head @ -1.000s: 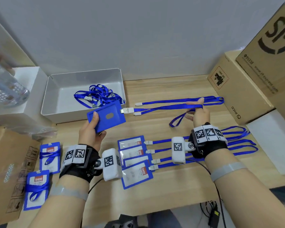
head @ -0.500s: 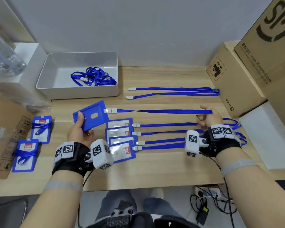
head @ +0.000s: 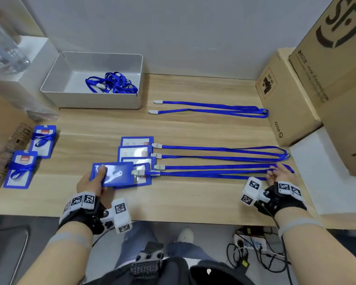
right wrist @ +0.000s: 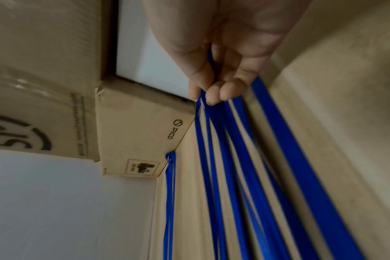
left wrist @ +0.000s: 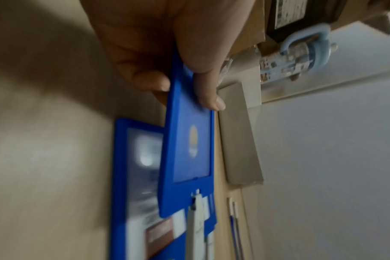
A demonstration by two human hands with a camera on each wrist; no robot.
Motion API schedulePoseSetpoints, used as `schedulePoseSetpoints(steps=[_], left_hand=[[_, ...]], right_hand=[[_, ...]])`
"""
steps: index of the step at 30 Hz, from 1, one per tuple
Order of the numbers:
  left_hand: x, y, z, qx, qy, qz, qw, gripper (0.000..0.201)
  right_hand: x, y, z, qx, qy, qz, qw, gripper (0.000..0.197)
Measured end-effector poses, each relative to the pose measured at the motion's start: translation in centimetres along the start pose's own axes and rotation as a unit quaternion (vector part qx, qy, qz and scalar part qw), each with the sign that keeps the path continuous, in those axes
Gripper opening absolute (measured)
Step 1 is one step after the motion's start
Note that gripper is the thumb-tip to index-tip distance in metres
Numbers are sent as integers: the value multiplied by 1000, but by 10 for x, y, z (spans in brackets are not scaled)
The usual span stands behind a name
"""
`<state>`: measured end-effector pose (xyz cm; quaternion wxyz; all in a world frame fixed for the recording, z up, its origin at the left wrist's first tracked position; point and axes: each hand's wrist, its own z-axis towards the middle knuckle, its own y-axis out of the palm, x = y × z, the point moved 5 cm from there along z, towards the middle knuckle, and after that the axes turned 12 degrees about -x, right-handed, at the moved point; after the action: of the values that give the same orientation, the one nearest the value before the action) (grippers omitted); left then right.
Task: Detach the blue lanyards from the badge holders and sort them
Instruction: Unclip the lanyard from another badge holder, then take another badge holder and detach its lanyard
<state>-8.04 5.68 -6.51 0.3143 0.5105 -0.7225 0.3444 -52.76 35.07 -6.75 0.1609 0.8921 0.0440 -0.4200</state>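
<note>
My left hand [head: 95, 179] pinches the left end of a blue badge holder [head: 113, 174], thumb on top [left wrist: 208, 98]; the holder [left wrist: 189, 154] hovers over several overlapping badge holders [head: 136, 150] lying on the wooden table [head: 173, 200]. Its white clip [head: 138, 172] joins a blue lanyard [head: 214, 175] stretched to the right. My right hand [head: 277, 173] pinches that lanyard's loop end [right wrist: 214, 112] between thumb and fingers. Other attached lanyards [head: 224, 153] run parallel behind it. Two detached lanyards [head: 210, 109] lie straight at the back.
A white tray [head: 56, 90] at the back left holds a tangle of blue lanyards [head: 113, 83]. Two wrapped badge holders [head: 42, 140] lie at the left. Cardboard boxes [head: 284, 99] stand along the right, another at the far left. A bottle stands on a white box.
Both hands have come toward me, carrying the holder and its taut lanyard from the middle of the table down over the row of badge holders near the front edge.
</note>
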Motion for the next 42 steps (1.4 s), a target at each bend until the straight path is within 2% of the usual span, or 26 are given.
schedulePoseSetpoints(steps=[2,4,5,7,13,15,17,20,23,25,26,28,30,33,36,38,40,42], left_hand=[[1,7,-9,3,6,55,998,30],[-2,14,-13,0,5,90,996,29],[-4,17,-14,2,2,93,996,30],[-3,21,-18,6,5,122,993,33],[-10,24,-14,37,4,153,987,39],[-12,26,-12,44,4,152,987,39],[-12,28,-9,43,4,159,986,39],[-14,28,-4,54,7,166,985,36],[-13,29,-3,69,5,173,982,31],[-12,28,-5,89,-3,181,980,28],[-12,28,-6,97,-10,190,977,27],[-11,27,-6,113,-17,204,972,30],[-12,24,-4,127,-35,202,970,35],[-6,16,0,149,-49,160,975,41],[10,7,9,150,-16,102,983,35],[25,-2,13,134,15,65,989,27],[39,-17,16,131,44,48,989,23],[51,-37,19,140,67,47,987,28]], right_hand=[[4,-15,-1,39,6,-14,999,33],[5,-28,-3,106,-31,-46,993,22],[6,-32,-4,118,-43,-60,990,24],[6,-36,-5,112,-57,-78,989,31],[7,-49,-6,83,-48,-161,982,31],[4,-51,-6,64,-14,-144,987,36],[4,-53,-4,81,0,-116,990,38],[7,-51,0,96,-24,-58,993,40],[4,-44,-2,139,-40,54,988,39],[-2,-35,-14,163,-54,56,984,32],[-4,-27,-22,168,-60,40,983,28],[-11,-16,-36,209,-124,-111,964,29],[-7,1,-37,222,-120,-172,952,26],[0,44,-33,154,-78,-319,932,37],[18,106,-37,57,-98,-358,927,36],[41,153,-41,-19,-83,-356,930,32],[71,203,-50,-107,-7,-361,926,22],[105,253,-71,-209,90,-369,901,25]])
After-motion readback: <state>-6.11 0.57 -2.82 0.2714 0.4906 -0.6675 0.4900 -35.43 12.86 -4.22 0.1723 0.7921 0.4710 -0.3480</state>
